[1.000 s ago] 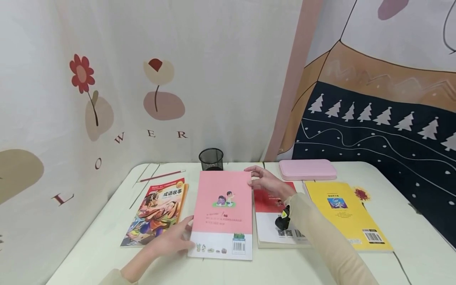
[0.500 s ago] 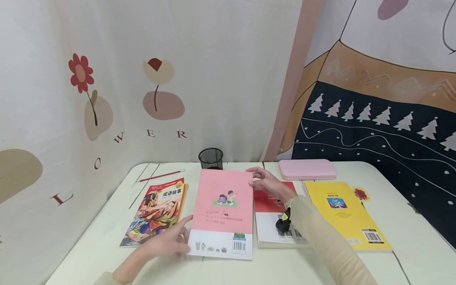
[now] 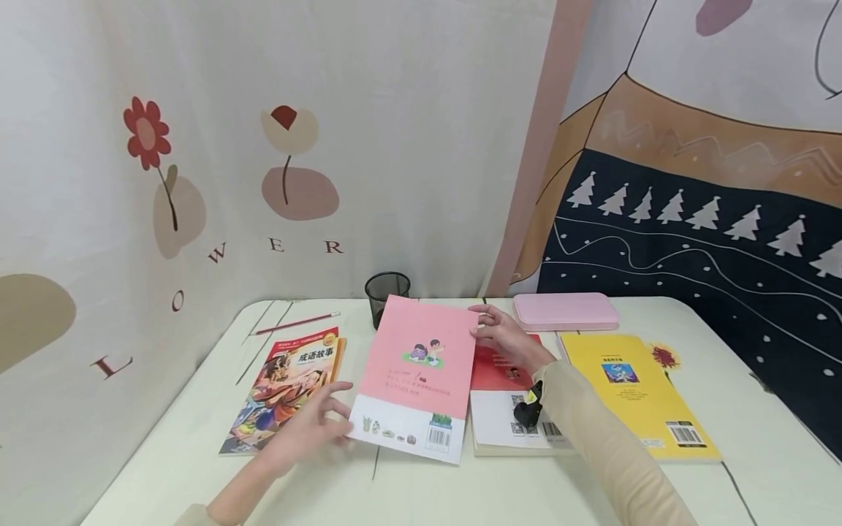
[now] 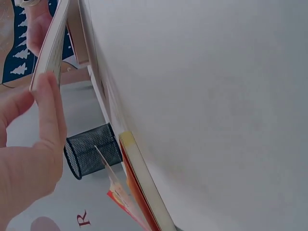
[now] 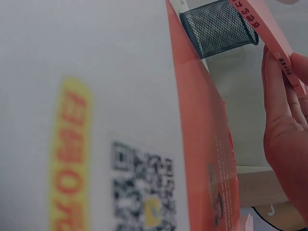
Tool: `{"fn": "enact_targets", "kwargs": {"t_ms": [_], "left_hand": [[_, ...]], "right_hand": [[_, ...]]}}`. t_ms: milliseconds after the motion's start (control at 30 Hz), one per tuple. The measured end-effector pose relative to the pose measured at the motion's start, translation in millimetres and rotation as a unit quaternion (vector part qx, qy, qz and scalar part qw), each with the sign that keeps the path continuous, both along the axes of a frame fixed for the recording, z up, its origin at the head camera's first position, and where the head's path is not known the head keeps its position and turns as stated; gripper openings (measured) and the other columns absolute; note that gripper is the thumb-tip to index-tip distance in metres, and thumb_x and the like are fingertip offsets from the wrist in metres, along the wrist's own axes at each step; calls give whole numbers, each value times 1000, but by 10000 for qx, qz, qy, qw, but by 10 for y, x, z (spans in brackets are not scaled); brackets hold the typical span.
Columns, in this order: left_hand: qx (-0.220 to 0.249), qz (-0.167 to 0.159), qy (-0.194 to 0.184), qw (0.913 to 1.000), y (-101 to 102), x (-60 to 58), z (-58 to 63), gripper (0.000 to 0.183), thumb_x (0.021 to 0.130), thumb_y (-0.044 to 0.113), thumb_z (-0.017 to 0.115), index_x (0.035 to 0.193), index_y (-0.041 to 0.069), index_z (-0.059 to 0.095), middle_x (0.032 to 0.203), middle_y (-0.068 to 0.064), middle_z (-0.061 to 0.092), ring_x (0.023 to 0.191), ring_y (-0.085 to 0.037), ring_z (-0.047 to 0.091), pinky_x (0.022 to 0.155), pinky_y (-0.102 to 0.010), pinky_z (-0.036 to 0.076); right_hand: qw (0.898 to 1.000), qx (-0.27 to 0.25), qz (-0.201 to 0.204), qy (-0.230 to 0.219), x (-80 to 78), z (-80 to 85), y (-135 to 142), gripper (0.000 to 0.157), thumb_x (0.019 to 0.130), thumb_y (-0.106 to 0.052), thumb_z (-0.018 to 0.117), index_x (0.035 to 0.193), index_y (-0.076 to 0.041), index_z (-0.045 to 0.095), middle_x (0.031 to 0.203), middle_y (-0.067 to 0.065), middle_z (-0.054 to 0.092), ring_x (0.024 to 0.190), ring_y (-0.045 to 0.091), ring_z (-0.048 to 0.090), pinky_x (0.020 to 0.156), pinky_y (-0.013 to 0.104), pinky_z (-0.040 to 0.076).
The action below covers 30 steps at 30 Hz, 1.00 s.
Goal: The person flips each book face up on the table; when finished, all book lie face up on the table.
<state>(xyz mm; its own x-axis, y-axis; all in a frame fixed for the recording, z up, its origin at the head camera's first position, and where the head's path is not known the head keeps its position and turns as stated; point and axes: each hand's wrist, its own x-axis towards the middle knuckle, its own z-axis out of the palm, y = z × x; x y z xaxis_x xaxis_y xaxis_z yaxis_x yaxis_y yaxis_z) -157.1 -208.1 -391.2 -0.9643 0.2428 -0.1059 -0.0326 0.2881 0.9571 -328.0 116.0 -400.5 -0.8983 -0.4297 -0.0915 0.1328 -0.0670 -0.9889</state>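
A pale printed curtain [image 3: 421, 153] fills the upper left and centre of the frame behind a whitish table [image 3: 421, 493] that spans the lower half. A yellow book [image 3: 631, 409] lies flat at lower right, while a pink book [image 3: 421, 365], tilted and held up over the table, takes the lower centre. Just right of it lies a red-and-white book [image 3: 496, 424], partly covered by a sleeve; at lower left rests a comic-style book [image 3: 283, 394]. The left hand [image 3: 312, 424] pinches the pink book's lower left edge, thumb and fingers closed on it; the right hand [image 3: 509, 340] likewise grips its upper right edge. A pink case [image 3: 566, 312] sits right of centre, a black mesh cup [image 3: 384, 292] stands behind the pink book, and a slim pencil [image 3: 296, 324] lies left of centre.
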Motion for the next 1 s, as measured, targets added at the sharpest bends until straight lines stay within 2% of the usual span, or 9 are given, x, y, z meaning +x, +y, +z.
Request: {"fn": "enact_targets", "kwargs": {"t_ms": [167, 300, 600, 833, 1000], "left_hand": [[302, 673, 100, 9972, 37, -44, -5, 52, 79, -5, 58, 125, -9, 34, 90, -15, 56, 76, -27, 60, 66, -33, 51], [584, 877, 113, 9944, 44, -60, -17, 47, 80, -7, 57, 123, -10, 38, 94, -17, 57, 80, -26, 59, 68, -32, 51], [640, 621, 116, 9959, 22, -58, -24, 43, 82, -3, 56, 122, -10, 43, 100, -20, 56, 85, -27, 59, 71, -32, 50], [649, 817, 1, 9945, 46, -43, 9, 42, 83, -2, 55, 123, -8, 44, 102, -18, 55, 87, -25, 58, 72, -30, 50], [719, 851, -81, 9937, 47, -38, 20, 42, 84, -1, 54, 124, -8, 43, 104, -17, 54, 89, -24, 56, 73, -29, 49]], "right_hand": [[9994, -302, -156, 7, -11, 26, 15, 45, 85, 2, 52, 126, -9, 37, 113, 16, 49, 95, 24, 55, 84, 32, 44], [9991, -414, -133, 29, -11, 70, 21, 44, 85, 1, 52, 125, -9, 35, 113, 14, 50, 95, 22, 56, 85, 33, 43], [9980, -627, 83, 65, -2, 167, 64, 42, 86, 4, 49, 124, -8, 36, 109, 14, 50, 94, 22, 55, 85, 33, 43], [9959, -792, 319, 307, 5, 203, 109, 44, 89, -3, 48, 130, -7, 31, 112, 10, 51, 102, 24, 54, 90, 35, 39], [9907, -1155, 563, 438, 31, 261, 133, 38, 91, -6, 46, 127, -10, 35, 113, 8, 52, 103, 24, 53, 90, 35, 38]]}}
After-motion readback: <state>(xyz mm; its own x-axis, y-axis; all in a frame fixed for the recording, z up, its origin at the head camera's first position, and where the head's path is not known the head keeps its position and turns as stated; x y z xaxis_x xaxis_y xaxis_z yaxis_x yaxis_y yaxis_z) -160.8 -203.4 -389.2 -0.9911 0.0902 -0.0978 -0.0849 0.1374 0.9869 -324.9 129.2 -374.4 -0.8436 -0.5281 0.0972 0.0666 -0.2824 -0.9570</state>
